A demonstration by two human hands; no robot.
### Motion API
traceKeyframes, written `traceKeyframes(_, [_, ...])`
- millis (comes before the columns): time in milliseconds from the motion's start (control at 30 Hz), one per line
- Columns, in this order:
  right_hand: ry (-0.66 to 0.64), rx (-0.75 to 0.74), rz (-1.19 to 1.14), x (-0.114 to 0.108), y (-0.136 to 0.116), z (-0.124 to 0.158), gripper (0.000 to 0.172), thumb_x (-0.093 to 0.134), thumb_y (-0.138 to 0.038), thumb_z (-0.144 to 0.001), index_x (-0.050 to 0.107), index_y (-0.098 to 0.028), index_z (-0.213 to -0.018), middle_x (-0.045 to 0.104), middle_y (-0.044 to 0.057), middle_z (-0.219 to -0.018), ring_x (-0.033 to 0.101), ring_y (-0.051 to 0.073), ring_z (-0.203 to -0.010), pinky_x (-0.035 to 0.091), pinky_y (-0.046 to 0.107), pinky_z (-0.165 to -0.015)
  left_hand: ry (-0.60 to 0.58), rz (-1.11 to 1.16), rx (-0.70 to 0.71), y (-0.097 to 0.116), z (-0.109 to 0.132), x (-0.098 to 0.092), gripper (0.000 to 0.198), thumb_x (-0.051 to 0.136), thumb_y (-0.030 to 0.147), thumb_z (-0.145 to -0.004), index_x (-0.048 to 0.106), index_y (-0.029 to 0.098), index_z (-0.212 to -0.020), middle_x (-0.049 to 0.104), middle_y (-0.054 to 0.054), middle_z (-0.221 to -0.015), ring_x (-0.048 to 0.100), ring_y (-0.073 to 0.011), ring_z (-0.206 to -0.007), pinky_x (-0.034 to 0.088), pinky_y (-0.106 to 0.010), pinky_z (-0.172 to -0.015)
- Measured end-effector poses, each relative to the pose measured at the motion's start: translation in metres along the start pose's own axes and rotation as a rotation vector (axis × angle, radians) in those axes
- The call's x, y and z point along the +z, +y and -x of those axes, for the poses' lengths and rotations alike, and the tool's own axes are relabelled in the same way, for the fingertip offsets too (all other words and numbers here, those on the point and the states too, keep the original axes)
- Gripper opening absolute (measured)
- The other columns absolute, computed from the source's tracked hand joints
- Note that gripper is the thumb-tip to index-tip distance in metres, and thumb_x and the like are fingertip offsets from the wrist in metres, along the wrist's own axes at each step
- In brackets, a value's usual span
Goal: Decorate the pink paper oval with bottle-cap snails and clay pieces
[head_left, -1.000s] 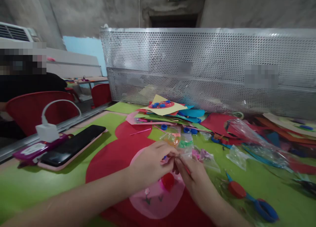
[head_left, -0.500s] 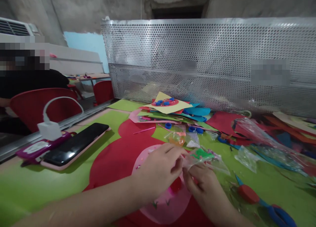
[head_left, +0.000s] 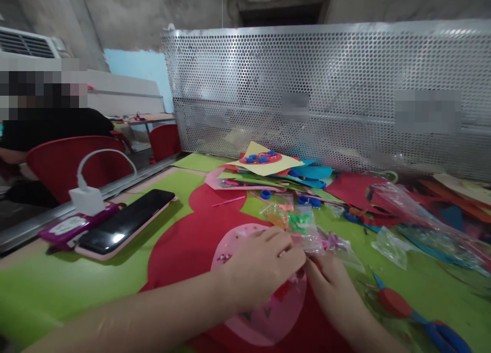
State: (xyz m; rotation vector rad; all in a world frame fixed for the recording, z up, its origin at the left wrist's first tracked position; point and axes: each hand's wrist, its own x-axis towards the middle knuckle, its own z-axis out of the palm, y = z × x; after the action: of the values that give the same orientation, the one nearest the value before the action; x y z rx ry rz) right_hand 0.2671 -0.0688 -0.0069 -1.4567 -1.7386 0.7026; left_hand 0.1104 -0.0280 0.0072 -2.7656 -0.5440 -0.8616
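My left hand (head_left: 264,263) is closed, its fingers curled over the pink paper oval (head_left: 257,325). My right hand (head_left: 333,279) is closed too, and its fingertips meet those of the left. Whatever lies between the fingertips is hidden. Small beads and a shiny red piece sit on the oval, which lies on a large red paper cutout (head_left: 176,256). Just beyond my fingers is a small clear bag (head_left: 301,224) of green bits. A bag with purple pieces (head_left: 333,240) rests beside it.
Scissors (head_left: 397,302) lie at the right. A phone (head_left: 128,222) and a purple power strip with a white charger (head_left: 87,200) are at the left. Paper scraps (head_left: 268,166) and plastic bags stretch along a perforated metal panel (head_left: 326,71). A person (head_left: 57,128) sits beyond.
The bag of green bits has left my fingers and now lies flat on the table past them. My hands have come together lower, over the oval's right side. The view shifted slightly.
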Motion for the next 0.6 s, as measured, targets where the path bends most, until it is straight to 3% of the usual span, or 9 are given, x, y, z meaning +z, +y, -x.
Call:
traceKeyframes(167, [-0.019, -0.014, -0.074, 0.002, 0.003, -0.003, 0.026, 0.036, -0.033, -0.084, 0.057, -0.018, -0.089, 0.062, 0.008, -0.086, 0.056, 0.023, -0.084, 0.041, 0.033, -0.076, 0.065, -0.064, 0.086, 0.008, -0.003, -0.002, 0.024, 0.035, 0.01, -0.089, 0.053, 0.013, -0.074, 0.054, -0.004, -0.068, 0.05, -0.017, -0.065, 0.047, -0.03, -0.059])
traceKeyframes(367, [0.046, -0.017, -0.183, 0.004, 0.0, -0.002, 0.023, 0.041, -0.021, -0.081, 0.053, -0.019, -0.1, 0.062, 0.006, -0.092, 0.055, 0.021, -0.084, 0.044, 0.031, -0.074, 0.094, -0.074, 0.009, 0.018, -0.002, -0.009, 0.023, 0.034, 0.012, -0.088, 0.053, 0.013, -0.077, 0.054, -0.004, -0.069, 0.051, -0.0175, -0.068, 0.048, -0.03, -0.059])
traceKeyframes(467, [0.117, -0.048, -0.215, 0.005, 0.001, 0.0, 0.023, 0.04, -0.026, -0.085, 0.051, -0.022, -0.104, 0.061, 0.006, -0.098, 0.056, 0.02, -0.086, 0.046, 0.03, -0.072, 0.079, -0.11, -0.05, 0.022, -0.002, -0.013, 0.023, 0.033, 0.014, -0.087, 0.053, 0.016, -0.076, 0.052, -0.004, -0.068, 0.049, -0.0182, -0.063, 0.044, -0.029, -0.05])
traceKeyframes(600, [0.166, -0.132, -0.197, 0.007, 0.005, 0.002, 0.027, 0.036, -0.037, -0.089, 0.053, -0.024, -0.106, 0.061, 0.007, -0.103, 0.053, 0.021, -0.103, 0.043, 0.034, -0.088, 0.06, -0.207, -0.046, 0.022, -0.003, -0.012, 0.02, 0.039, 0.013, -0.085, 0.056, 0.016, -0.075, 0.048, -0.003, -0.066, 0.049, -0.0189, -0.064, 0.044, -0.03, -0.049])
